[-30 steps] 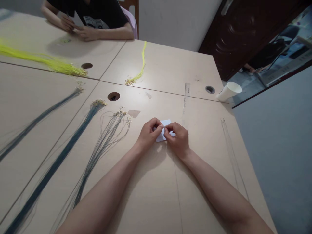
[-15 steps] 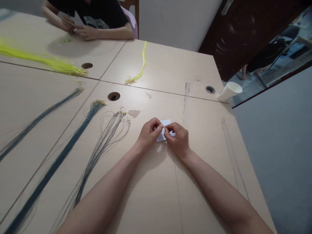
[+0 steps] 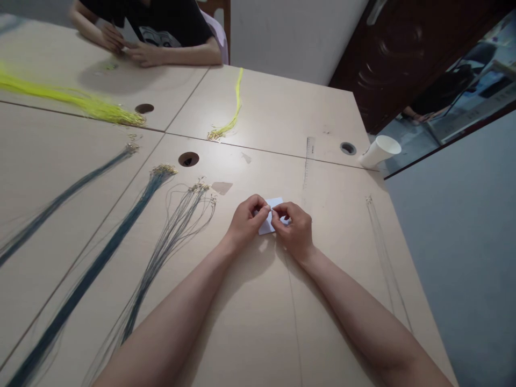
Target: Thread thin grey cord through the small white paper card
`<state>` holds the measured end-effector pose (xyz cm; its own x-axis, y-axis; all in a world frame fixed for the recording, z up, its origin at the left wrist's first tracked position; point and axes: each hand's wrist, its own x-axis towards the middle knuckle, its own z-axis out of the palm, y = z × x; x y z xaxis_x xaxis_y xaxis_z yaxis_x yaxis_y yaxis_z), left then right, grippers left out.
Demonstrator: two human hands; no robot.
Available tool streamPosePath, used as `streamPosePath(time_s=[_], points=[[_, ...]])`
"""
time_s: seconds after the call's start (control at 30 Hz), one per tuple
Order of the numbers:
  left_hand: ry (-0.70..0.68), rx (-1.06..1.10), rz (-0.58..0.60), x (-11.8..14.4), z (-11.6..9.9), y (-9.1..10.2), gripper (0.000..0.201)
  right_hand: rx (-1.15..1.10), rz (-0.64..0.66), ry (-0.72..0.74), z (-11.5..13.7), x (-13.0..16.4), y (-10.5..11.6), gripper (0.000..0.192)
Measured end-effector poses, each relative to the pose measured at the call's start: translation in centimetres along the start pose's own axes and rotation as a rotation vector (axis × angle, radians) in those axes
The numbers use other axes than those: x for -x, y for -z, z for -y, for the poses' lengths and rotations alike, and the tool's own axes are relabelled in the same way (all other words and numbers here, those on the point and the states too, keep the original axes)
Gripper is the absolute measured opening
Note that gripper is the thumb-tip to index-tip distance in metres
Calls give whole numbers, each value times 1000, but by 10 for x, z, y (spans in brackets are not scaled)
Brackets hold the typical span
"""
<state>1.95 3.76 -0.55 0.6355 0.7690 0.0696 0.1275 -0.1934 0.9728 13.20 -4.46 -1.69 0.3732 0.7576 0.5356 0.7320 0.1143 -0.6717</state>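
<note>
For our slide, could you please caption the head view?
Both hands pinch a small white card beside blue cord bundles.

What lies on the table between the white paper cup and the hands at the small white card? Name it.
In the head view, a clear ruler lies flat on the table, between the paper cup and the left hand and right hand pinching at the white card.

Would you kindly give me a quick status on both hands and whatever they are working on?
Left hand and right hand pinched together over small white card. Thin cord trails toward camera. Teal cord bundles lie left, apart. Nothing blocking.
</note>
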Motion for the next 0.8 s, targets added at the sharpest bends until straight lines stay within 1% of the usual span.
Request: streamPosePath(time_s=[0.47,0.8], points=[[25,3,4,0,0,0,16,2,0,5,1,-1,0,7],[-3,6,10,-1,1,1,15,-4,8,5,-1,0,0,7]])
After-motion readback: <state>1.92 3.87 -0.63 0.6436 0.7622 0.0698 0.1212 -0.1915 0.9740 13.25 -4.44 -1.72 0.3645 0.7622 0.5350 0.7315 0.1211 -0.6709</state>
